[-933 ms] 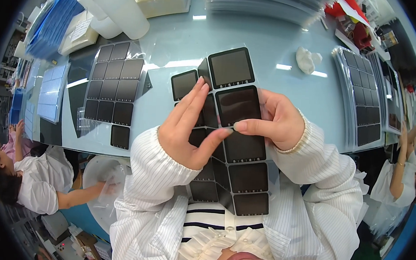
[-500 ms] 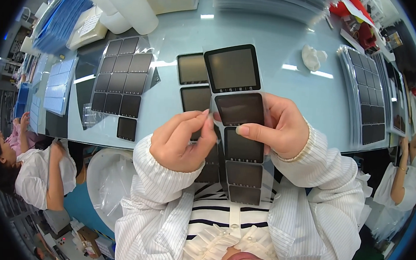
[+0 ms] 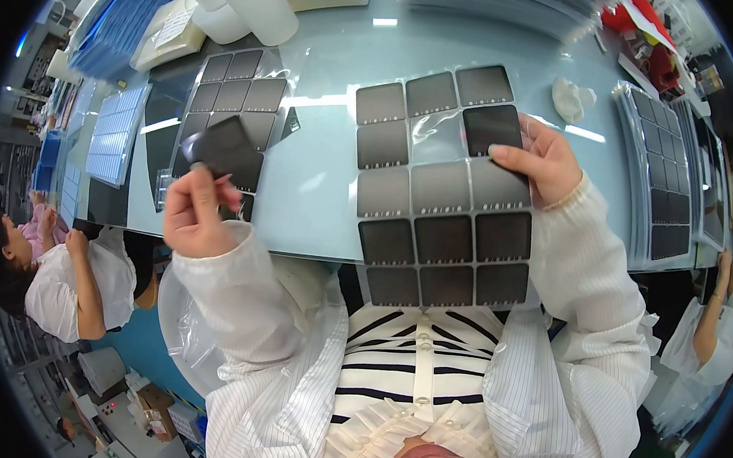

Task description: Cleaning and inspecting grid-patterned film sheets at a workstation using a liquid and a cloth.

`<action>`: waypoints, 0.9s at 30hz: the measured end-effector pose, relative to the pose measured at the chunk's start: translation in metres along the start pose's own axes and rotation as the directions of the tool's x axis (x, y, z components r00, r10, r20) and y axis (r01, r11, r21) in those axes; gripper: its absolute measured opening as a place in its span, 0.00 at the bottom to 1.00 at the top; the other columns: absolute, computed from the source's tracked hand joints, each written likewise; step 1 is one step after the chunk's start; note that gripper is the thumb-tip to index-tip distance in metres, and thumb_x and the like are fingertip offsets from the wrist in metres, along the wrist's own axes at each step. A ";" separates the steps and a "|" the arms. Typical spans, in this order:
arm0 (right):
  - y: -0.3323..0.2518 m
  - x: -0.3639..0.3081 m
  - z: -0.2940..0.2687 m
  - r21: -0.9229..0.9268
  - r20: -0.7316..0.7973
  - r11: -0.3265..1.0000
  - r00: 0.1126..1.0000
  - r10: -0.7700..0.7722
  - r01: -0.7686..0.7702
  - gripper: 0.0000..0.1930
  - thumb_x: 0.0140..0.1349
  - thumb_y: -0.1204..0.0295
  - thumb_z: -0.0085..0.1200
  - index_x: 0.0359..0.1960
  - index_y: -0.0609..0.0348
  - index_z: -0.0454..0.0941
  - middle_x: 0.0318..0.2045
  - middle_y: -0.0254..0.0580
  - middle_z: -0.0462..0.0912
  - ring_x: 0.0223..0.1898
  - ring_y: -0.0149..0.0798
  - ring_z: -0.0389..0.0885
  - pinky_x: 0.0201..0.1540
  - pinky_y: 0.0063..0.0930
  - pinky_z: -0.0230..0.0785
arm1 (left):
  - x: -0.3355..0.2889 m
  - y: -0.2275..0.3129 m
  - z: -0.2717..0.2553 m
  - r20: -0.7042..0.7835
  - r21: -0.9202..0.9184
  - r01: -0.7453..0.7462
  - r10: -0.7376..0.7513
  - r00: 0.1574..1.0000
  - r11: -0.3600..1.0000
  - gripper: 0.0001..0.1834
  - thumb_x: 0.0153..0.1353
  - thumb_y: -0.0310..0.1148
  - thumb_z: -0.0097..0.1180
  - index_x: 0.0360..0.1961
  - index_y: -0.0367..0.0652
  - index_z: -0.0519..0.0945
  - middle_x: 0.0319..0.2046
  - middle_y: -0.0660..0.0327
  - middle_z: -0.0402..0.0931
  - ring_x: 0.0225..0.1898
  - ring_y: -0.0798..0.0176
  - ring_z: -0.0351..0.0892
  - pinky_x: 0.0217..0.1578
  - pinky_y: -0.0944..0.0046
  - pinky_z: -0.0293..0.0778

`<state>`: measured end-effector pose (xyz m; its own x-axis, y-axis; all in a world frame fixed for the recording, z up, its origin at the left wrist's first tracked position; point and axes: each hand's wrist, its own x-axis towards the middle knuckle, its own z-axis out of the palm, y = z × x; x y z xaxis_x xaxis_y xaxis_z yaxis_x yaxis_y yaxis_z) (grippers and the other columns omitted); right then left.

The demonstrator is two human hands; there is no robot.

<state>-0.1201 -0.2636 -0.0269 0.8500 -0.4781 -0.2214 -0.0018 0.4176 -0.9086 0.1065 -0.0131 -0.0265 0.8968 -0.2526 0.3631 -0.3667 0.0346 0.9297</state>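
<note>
My right hand (image 3: 548,162) grips the right edge of a sheet of dark square panels (image 3: 444,189), thumb on top and fingers behind. The sheet faces me, tilted over the table's front edge, with its panels in rows of three. One place in its second row is a bare, see-through gap (image 3: 437,138). Off to the left, my left hand (image 3: 202,212) pinches a single dark square panel (image 3: 227,147), slightly blurred, between thumb and fingers. Behind that panel, a second sheet of dark panels (image 3: 244,96) lies on the table and is partly covered by it.
A stack of panel sheets (image 3: 657,167) lies at the right, near a crumpled white wad (image 3: 572,100). Blue sheets (image 3: 120,25), white rolls (image 3: 266,13) and a blue-white grid sheet (image 3: 114,136) occupy the left. Below the table edge is a white tub (image 3: 183,323). Co-workers sit on both sides.
My left hand has moved left, away from the sheet, carrying one dark panel. In my right hand, the sheet has gone from bent to spread out facing me, showing a gap.
</note>
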 end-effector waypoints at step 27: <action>0.015 0.023 -0.020 -0.208 -0.243 0.972 0.957 -0.160 0.110 0.38 0.50 0.84 0.56 0.61 0.68 0.47 0.43 0.54 0.76 0.42 0.41 0.78 0.44 0.30 0.73 | 0.027 -0.234 -0.153 -0.458 -0.350 0.529 -0.634 0.623 0.773 0.13 0.58 0.42 0.48 0.33 0.44 0.74 0.27 0.64 0.71 0.26 0.67 0.69 0.25 0.66 0.67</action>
<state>-0.1106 -0.2837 -0.0528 0.6859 -0.7116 -0.1526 -0.0179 0.1931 -0.9810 0.2548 0.1203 -0.2248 0.9048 0.2637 -0.3344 0.2772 0.2315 0.9325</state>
